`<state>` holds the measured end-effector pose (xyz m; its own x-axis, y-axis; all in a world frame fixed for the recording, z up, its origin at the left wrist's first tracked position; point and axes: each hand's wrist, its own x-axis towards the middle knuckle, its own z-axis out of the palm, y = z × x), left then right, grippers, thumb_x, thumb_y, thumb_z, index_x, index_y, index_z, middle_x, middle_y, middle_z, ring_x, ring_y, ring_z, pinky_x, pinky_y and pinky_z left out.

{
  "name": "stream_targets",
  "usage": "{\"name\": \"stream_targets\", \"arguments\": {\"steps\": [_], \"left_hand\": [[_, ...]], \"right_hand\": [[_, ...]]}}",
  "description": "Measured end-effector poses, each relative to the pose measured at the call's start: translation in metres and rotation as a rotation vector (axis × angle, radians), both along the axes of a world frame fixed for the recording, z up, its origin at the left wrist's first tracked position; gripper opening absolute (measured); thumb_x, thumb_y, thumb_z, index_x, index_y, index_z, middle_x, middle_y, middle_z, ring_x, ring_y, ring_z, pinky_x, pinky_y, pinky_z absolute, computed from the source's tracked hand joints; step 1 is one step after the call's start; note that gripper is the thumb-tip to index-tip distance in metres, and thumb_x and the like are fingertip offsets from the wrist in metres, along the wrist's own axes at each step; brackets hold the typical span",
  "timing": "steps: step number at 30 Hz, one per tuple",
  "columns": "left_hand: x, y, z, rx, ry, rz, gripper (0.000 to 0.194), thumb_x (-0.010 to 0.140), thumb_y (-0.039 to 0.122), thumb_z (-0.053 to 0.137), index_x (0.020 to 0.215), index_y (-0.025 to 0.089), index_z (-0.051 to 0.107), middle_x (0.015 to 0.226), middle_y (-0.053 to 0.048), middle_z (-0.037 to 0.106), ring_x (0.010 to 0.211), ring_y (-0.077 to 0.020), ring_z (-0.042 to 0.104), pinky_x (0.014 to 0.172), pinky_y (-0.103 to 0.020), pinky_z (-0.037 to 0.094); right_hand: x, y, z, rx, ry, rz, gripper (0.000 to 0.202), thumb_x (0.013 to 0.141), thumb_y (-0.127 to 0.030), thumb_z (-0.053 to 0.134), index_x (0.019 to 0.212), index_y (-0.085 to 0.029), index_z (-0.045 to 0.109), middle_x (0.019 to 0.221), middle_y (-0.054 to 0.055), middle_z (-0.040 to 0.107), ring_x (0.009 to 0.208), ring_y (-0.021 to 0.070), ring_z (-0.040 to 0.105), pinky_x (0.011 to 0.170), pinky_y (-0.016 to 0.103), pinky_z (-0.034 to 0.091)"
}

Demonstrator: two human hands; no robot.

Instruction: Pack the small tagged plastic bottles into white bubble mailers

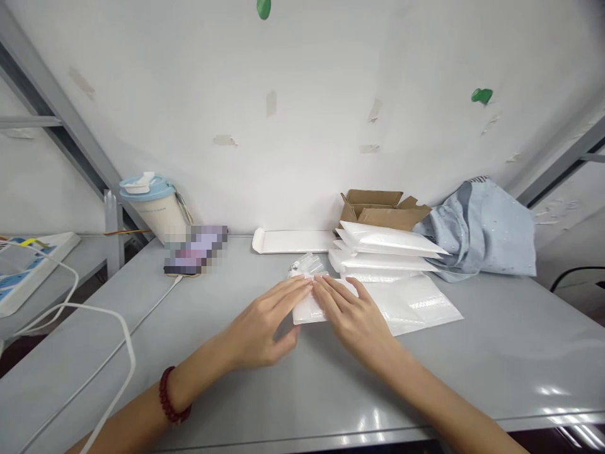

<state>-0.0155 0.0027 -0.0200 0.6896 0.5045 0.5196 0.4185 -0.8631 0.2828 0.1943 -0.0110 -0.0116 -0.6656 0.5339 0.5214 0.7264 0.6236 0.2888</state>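
A white padded bubble mailer [425, 309] lies flat on the grey table, stretching right from under my hands. My left hand [267, 328] rests its outstretched fingertips on the mailer's left end, with the thumb apart near the front corner. My right hand [354, 318] lies flat on the same end, fingers straight and its tips meeting those of the left. Just behind the fingers is a small clear plastic item [309, 263], partly hidden. Several more white bubble mailers [390, 239] are stacked behind the right hand.
A long white tray-like piece [295, 241] and an opened cardboard box [382, 211] stand near the wall, with light-blue fabric [491, 230] at right. To the left are a lidded cup [158, 211], a phone [196, 249] on a white cable [137, 325], and a power strip [33, 271].
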Motion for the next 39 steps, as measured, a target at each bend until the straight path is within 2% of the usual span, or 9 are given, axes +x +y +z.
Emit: {"name": "stream_targets", "arguments": {"steps": [6, 11, 14, 17, 20, 23, 28, 34, 39], "left_hand": [[0.003, 0.007, -0.013, 0.468, -0.018, 0.204, 0.04, 0.087, 0.004, 0.04, 0.126, 0.015, 0.044, 0.12, -0.016, 0.06, 0.122, -0.0252, 0.049, 0.104, -0.053, 0.034], [0.013, 0.011, -0.005, 0.494, -0.145, 0.186, 0.03, 0.086, 0.001, 0.041, 0.108, 0.016, 0.054, 0.09, -0.008, 0.071, 0.086, -0.0163, 0.065, 0.088, -0.04, 0.047], [0.034, 0.008, 0.006, 0.232, -0.308, 0.21, 0.022, 0.088, 0.008, 0.043, 0.097, 0.019, 0.059, 0.078, -0.003, 0.07, 0.066, -0.0133, 0.061, 0.077, -0.034, 0.049], [0.059, 0.005, 0.016, -0.292, -0.388, 0.292, 0.02, 0.087, 0.026, 0.049, 0.074, 0.018, 0.061, 0.063, 0.0, 0.064, 0.061, -0.0144, 0.056, 0.06, -0.028, 0.046], [0.081, 0.007, 0.021, -0.89, -0.464, 0.22, 0.024, 0.082, 0.035, 0.056, 0.067, 0.016, 0.059, 0.059, 0.001, 0.06, 0.057, -0.0143, 0.056, 0.054, -0.025, 0.043], [0.096, 0.011, 0.016, -1.214, -0.468, 0.145, 0.022, 0.077, 0.035, 0.061, 0.068, 0.015, 0.059, 0.054, 0.003, 0.057, 0.05, -0.0111, 0.052, 0.052, -0.024, 0.039], [0.112, 0.016, 0.005, -1.529, -0.464, 0.133, 0.025, 0.072, 0.034, 0.068, 0.064, 0.014, 0.057, 0.05, 0.003, 0.054, 0.049, -0.0088, 0.049, 0.052, -0.022, 0.039], [0.126, 0.021, 0.014, -1.674, -0.419, 0.151, 0.025, 0.077, 0.023, 0.065, 0.059, 0.014, 0.05, 0.045, 0.001, 0.055, 0.047, -0.0093, 0.054, 0.056, -0.024, 0.045], [0.129, 0.026, 0.015, -1.6, -0.426, 0.17, 0.023, 0.08, 0.02, 0.061, 0.06, 0.012, 0.052, 0.05, -0.001, 0.058, 0.049, -0.0102, 0.058, 0.059, -0.025, 0.049]], "right_hand": [[0.0, -0.004, 0.004, 0.114, 0.113, 0.043, 0.035, 0.089, -0.001, 0.032, 0.117, -0.008, 0.052, 0.112, 0.014, 0.065, 0.106, 0.0215, 0.059, 0.086, 0.039, 0.042], [0.004, -0.008, 0.011, 0.179, 0.242, 0.009, 0.027, 0.088, -0.002, 0.038, 0.105, -0.016, 0.054, 0.089, 0.006, 0.07, 0.088, 0.0166, 0.063, 0.09, 0.039, 0.035], [0.013, -0.007, 0.018, 0.215, 0.284, -0.078, 0.025, 0.087, -0.003, 0.042, 0.103, -0.019, 0.054, 0.09, 0.005, 0.068, 0.088, 0.0175, 0.06, 0.091, 0.041, 0.032], [0.027, 0.002, 0.025, 0.182, 0.283, -0.144, 0.027, 0.087, -0.003, 0.039, 0.101, -0.019, 0.054, 0.093, 0.005, 0.066, 0.091, 0.0192, 0.056, 0.092, 0.043, 0.028], [0.043, 0.016, 0.027, 0.041, 0.239, -0.192, 0.03, 0.082, 0.002, 0.037, 0.093, -0.017, 0.057, 0.084, 0.005, 0.064, 0.085, 0.0199, 0.053, 0.089, 0.042, 0.029], [0.058, 0.027, 0.027, -0.168, 0.143, -0.257, 0.03, 0.076, 0.005, 0.04, 0.082, -0.017, 0.059, 0.077, 0.005, 0.062, 0.081, 0.0207, 0.052, 0.077, 0.035, 0.034], [0.067, 0.031, 0.028, -0.418, 0.048, -0.375, 0.031, 0.071, 0.009, 0.043, 0.071, -0.017, 0.061, 0.072, 0.005, 0.063, 0.083, 0.0204, 0.054, 0.064, 0.028, 0.033], [0.068, 0.033, 0.028, -0.423, -0.011, -0.479, 0.023, 0.078, 0.002, 0.049, 0.08, -0.015, 0.064, 0.079, 0.007, 0.065, 0.08, 0.0228, 0.059, 0.063, 0.031, 0.038], [0.062, 0.005, 0.044, -0.163, 0.512, -0.053, 0.011, 0.088, -0.018, 0.052, 0.093, -0.018, 0.061, 0.088, 0.006, 0.066, 0.079, 0.0188, 0.061, 0.07, 0.032, 0.048]]}}
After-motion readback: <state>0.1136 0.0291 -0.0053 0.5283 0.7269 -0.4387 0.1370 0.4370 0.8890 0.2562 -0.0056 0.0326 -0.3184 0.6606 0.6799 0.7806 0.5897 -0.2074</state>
